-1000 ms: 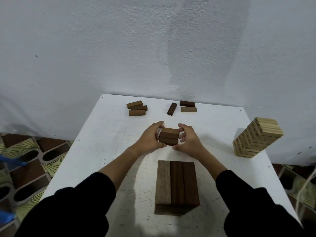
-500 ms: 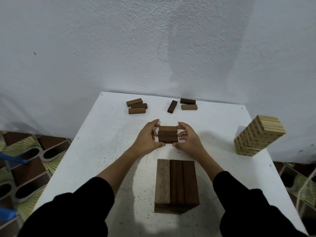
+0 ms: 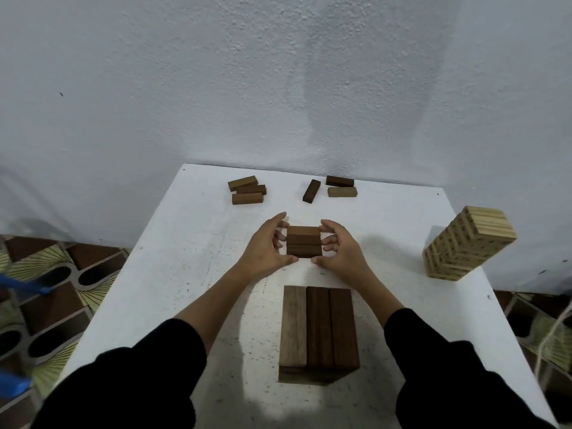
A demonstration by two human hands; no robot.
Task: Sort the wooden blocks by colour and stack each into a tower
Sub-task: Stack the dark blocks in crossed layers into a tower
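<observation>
Head view, hands' inner fingers (image 3: 328,242) partly hidden beside held dark blocks (image 3: 304,242)

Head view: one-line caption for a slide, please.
Both hands, left hand and right hand, square three dark brown wooden blocks behind dark block tower.

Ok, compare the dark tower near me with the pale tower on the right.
The dark tower is brown walnut-coloured wood; the pale tower is light pine. The dark tower stands at the near middle of the table, the pale tower at its right edge. The pale tower shows many layers; the dark tower mostly its top. Both have three-block tops.
</observation>
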